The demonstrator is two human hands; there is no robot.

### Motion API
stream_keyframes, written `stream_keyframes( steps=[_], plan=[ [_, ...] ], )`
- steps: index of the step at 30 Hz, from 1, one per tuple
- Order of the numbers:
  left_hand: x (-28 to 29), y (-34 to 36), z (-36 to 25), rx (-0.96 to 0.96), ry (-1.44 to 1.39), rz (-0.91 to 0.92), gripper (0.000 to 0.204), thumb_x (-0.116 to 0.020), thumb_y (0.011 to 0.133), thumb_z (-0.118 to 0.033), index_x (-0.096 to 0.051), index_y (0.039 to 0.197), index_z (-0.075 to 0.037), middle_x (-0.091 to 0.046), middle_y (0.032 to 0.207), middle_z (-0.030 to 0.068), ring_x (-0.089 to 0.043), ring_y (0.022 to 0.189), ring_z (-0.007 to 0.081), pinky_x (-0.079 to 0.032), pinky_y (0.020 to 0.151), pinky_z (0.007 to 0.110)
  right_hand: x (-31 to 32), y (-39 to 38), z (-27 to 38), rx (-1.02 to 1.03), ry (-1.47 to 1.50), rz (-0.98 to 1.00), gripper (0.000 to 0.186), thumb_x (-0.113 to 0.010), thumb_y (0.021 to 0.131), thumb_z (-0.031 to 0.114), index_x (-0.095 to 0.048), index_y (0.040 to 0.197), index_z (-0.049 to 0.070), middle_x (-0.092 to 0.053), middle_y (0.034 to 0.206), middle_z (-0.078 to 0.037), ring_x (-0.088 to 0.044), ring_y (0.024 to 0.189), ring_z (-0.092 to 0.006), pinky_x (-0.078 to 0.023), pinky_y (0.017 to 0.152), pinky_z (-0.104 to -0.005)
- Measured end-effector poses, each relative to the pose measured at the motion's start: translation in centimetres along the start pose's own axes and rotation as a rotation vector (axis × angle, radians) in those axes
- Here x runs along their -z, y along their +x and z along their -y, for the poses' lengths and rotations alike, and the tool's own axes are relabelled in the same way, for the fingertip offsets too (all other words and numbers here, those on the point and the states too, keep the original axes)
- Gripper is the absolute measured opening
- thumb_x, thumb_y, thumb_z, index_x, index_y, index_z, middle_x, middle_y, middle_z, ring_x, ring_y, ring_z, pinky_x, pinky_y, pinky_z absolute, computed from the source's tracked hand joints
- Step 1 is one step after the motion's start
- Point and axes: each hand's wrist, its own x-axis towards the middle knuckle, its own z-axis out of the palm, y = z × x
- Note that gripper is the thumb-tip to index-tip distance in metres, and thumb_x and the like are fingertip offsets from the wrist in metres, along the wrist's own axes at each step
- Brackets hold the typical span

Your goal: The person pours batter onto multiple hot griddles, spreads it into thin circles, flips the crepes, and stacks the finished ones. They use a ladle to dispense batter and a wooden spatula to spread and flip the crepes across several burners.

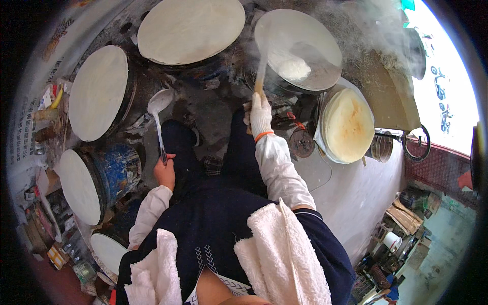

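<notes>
My left hand [164, 172] is closed around the handle of a ladle [160, 101], its bowl coated with pale batter and held out over the dark floor. On my right hand [261, 114] is a white glove with an orange band at the wrist. Its fingers grip a long wooden-handled spatula [262, 68], which reaches up along the left side of a steaming round griddle [328, 75]. Steam blurs the spatula's far end. White batter [295, 68] lies in a thick pool on that griddle, with a thin pale layer on its far side and a bare dark patch.
Several other round griddles, covered with pale sheets, curve round from the far middle [192, 30] to the left [99, 94]. A stack of round flatbreads [348, 126] stands right of my gloved hand. Beyond it is a cardboard sheet [394, 96]. Cluttered shelves [391, 249] fill the lower right.
</notes>
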Motion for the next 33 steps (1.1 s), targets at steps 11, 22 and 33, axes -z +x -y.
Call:
stream_keyframes(
  steps=[11, 22, 33],
  plan=[
    [-2.1, 0.4, -1.2, -0.099, 0.038, 0.01, 0.012, -0.062, 0.087, -0.009, -0.073, 0.093, -0.007, -0.071, 0.08, 0.0055, -0.063, 0.07, 0.0155, -0.047, 0.068, 0.032, 13.5, -1.9, 5.1, 0.014, -0.079, -0.031, 0.027, -0.047, 0.104, 0.026, -0.06, 0.12, 0.009, -0.059, 0.07, -0.003, -0.052, 0.048, -0.0176, -0.044, 0.041, -0.0345],
    [-4.1, -0.1, -3.5, -0.099, 0.096, 0.065, 0.011, -0.06, 0.087, -0.007, -0.07, 0.09, -0.004, -0.066, 0.074, 0.0043, -0.059, 0.065, 0.014, -0.044, 0.063, 0.033, 23.9, -1.0, 3.0, 0.276, -0.243, 0.005, 0.049, -0.057, 0.1, 0.019, -0.047, 0.147, 0.006, -0.065, 0.108, -0.004, -0.055, 0.074, -0.006, -0.048, 0.065, -0.0194],
    [-4.5, -0.6, -4.3, -0.001, 0.162, 0.066, 0.011, -0.059, 0.09, -0.006, -0.069, 0.092, -0.004, -0.07, 0.089, 0.0083, -0.063, 0.08, 0.0183, -0.047, 0.078, 0.033, 28.4, 0.7, 3.5, 0.091, -0.282, 0.032, 0.054, -0.058, 0.1, 0.022, -0.045, 0.147, 0.0, -0.067, 0.121, -0.013, -0.061, 0.108, -0.0159, -0.048, 0.093, -0.0276]
  ],
)
